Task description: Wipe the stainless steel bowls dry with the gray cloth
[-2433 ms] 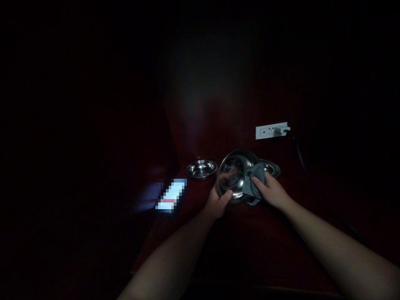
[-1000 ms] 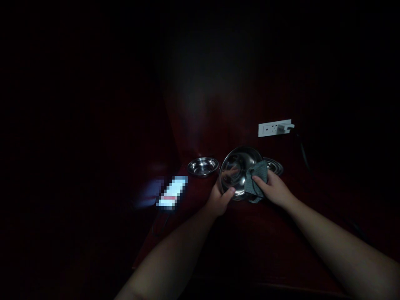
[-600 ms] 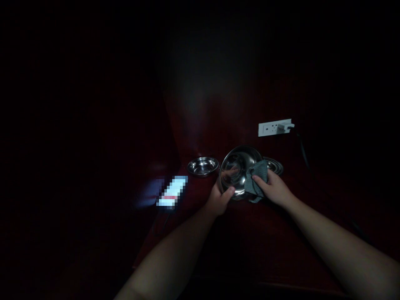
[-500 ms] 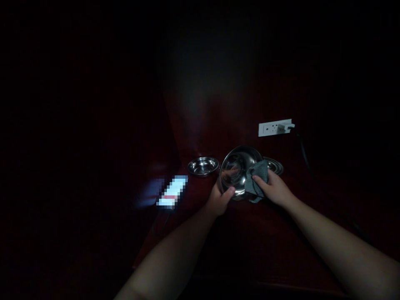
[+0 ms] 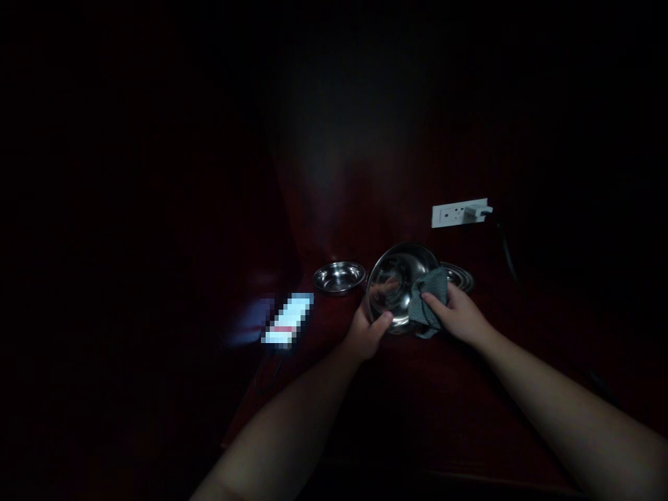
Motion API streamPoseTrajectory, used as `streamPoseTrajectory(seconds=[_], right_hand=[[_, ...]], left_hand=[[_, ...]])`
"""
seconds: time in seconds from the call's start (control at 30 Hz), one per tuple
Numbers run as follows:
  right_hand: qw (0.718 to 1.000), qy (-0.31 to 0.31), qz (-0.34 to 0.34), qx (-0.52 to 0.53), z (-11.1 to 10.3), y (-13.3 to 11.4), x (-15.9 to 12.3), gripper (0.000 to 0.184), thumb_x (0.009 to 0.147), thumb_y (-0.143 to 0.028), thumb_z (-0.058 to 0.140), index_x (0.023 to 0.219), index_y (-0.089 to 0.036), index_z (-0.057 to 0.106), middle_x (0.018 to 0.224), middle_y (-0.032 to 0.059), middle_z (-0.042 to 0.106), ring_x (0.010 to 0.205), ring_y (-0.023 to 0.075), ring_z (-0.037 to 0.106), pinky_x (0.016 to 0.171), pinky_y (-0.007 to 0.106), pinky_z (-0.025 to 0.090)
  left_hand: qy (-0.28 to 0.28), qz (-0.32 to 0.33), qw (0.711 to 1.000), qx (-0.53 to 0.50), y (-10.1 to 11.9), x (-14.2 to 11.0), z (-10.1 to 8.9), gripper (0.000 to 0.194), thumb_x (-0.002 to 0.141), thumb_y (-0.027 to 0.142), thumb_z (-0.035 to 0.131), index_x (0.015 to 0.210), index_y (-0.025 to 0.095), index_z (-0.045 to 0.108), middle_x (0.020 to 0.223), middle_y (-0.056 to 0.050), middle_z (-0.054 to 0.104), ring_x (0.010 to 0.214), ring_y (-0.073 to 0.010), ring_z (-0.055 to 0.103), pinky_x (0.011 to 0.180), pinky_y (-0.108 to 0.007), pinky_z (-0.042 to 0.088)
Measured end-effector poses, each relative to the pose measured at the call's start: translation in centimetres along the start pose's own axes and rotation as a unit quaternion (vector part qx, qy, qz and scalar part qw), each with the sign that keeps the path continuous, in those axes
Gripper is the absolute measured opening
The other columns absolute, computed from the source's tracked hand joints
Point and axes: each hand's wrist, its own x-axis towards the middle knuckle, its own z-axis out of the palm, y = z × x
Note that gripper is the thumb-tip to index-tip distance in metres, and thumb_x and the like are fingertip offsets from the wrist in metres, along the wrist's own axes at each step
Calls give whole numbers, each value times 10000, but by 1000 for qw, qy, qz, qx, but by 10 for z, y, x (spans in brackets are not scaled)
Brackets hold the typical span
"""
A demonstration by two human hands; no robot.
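Note:
A shiny steel bowl (image 5: 392, 282) is tilted on its side, its open mouth turned toward me. My left hand (image 5: 367, 334) grips its lower left rim, thumb over the edge and the other fingers behind the wall. In my right hand (image 5: 459, 313) is a grey-green cloth (image 5: 431, 299), pinched under the thumb and pressed against the bowl's right rim. The fingers beneath the cloth are hidden. Behind the bowl on the right, partly covered, lies a round steel dish or lid (image 5: 460, 278).
A shallow steel dish (image 5: 339, 278) stands left of the bowl on the dark red surface (image 5: 334, 320). Further left, a lit phone (image 5: 288, 321) with a blurred screen has a cable by it. A white wall socket (image 5: 458, 213) holds a plug with a hanging cord (image 5: 507, 254).

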Motion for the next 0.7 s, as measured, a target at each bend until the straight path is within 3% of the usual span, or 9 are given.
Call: streamPoseTrajectory(seconds=[0.27, 0.7], right_hand=[[1000, 1, -3, -8, 0, 0, 0, 271, 811, -400, 559, 985, -191, 558, 951, 89, 680, 860, 239, 646, 796, 394, 519], [1000, 3, 0, -23, -1, 0, 1, 284, 804, -396, 564, 986, -178, 570, 970, 99, 675, 878, 239, 640, 801, 382, 507]], left_hand=[[0, 29, 1000, -10, 5, 2, 3, 472, 839, 356, 555, 1269, 182, 467, 1410, -109, 440, 1312, -277, 399, 1092, -447, 322], [8, 20, 1000, -1, 6, 1, 3, 492, 824, 381, 567, 1264, 179, 480, 1412, -112, 438, 1318, -283, 388, 1087, -458, 325]])
